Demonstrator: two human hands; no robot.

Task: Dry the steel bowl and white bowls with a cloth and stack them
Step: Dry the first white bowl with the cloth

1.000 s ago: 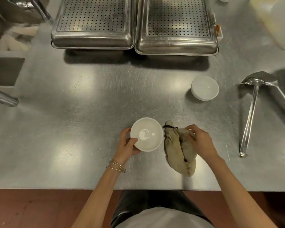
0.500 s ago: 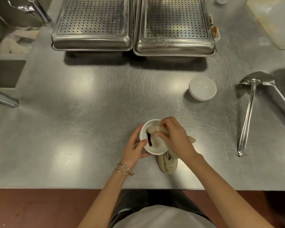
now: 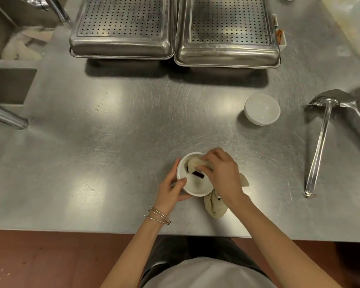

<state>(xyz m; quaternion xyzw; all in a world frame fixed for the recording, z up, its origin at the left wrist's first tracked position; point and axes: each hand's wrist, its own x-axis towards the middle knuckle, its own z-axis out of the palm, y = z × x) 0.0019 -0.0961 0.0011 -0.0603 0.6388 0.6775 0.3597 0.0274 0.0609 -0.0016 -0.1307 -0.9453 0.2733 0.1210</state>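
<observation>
I hold the white bowl (image 3: 195,187) between my two hands, low over the steel counter (image 3: 112,142) and close to its near edge, right in front of my body. My left hand (image 3: 170,190) clamps it from the left: the thumb hooks over the rim into the bowl and the fingers wrap round the outer wall underneath. My right hand (image 3: 222,173) comes in from the right and lies over the bowl's right half, fingers curled round a bunched end of the beige cloth (image 3: 215,205) and pressing it against the far inner wall. A black tag (image 3: 197,173) on the cloth shows inside the bowl, just under my fingertips. The rest of the cloth spills over the bowl's near right rim, passes under my right wrist and lies crumpled on the counter beside it. The two hands are close, with only the bowl's open mouth between them. Thin bangles (image 3: 158,215) sit on my left wrist.

A second white bowl (image 3: 262,109) stands alone on the counter, farther back and to the right, well apart from both hands. Beyond it on the right lies a ladle (image 3: 318,146), its handle pointing towards me. Two perforated steel pans (image 3: 123,23) sit side by side, touching, at the back of the counter.
</observation>
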